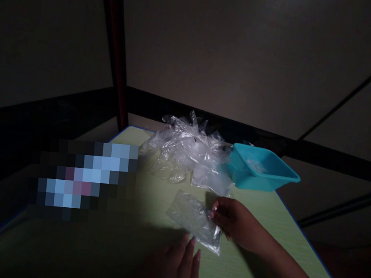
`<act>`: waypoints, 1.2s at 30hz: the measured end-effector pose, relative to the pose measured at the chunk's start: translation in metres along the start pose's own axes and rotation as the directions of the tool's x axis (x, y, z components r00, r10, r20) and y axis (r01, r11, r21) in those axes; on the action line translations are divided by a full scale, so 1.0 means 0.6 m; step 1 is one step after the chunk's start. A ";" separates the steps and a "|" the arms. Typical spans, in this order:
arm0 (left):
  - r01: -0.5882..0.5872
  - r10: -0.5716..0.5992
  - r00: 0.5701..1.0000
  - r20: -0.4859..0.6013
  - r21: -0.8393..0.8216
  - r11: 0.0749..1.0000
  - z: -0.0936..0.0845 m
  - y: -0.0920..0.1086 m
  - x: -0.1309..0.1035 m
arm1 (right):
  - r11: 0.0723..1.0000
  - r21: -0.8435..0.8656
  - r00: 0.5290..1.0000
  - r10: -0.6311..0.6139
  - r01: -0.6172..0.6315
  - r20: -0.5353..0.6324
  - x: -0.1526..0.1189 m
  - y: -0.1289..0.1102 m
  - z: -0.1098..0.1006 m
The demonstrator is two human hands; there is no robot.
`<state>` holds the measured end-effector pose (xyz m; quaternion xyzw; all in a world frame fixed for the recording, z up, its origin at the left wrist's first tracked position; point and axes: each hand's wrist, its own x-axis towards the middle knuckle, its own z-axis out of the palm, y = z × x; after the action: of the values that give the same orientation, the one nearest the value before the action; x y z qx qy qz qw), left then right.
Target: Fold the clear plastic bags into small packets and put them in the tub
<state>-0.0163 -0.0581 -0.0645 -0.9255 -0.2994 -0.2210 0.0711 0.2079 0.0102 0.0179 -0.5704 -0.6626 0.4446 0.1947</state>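
Observation:
A flat clear plastic bag (194, 220) lies over the pale green tabletop near the front. My right hand (232, 221) pinches its right edge between thumb and fingers. Close to the bag's lower edge, my left hand (177, 261) rests with fingers stretched out; part of it is in shadow. Behind the bag is a loose heap of crumpled clear plastic bags (188, 143). One flatter bag (211, 179) lies at the front of that heap.
A turquoise plastic basin (256, 182) stands at the back right, with some clear plastic inside. The table (263, 219) has a blue edge. A blurred-out patch (88, 173) covers something on the left. Dark wall panels rise behind.

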 end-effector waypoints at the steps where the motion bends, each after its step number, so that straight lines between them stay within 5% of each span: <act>1: 0.035 -0.035 0.999 0.033 0.006 0.999 -0.003 -0.001 -0.001 | 1.000 0.012 1.000 0.002 -0.002 0.000 0.000 -0.001 0.000; 5: 0.117 -0.120 0.985 0.124 0.034 0.993 -0.015 -0.004 0.006 | 0.999 0.044 1.000 0.019 -0.019 0.010 0.000 -0.004 0.001; 16: 0.088 -0.105 0.981 0.162 0.108 0.990 -0.011 -0.010 0.006 | 0.999 0.049 1.000 0.021 -0.022 0.015 0.002 0.002 0.001; 31: 0.109 -0.101 0.950 0.296 -0.010 0.994 -0.090 -0.013 0.061 | 0.998 0.016 0.998 -0.066 0.065 0.015 -0.001 0.006 0.009; 36: 0.062 -0.042 0.977 0.207 -0.094 0.994 -0.102 -0.031 0.075 | 0.994 -0.014 0.994 -0.108 0.108 0.015 0.000 0.005 0.008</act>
<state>-0.0173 -0.0360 0.0106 -0.9375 -0.3178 -0.1409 -0.0123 0.2058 0.0080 0.0131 -0.5321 -0.6971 0.4325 0.2095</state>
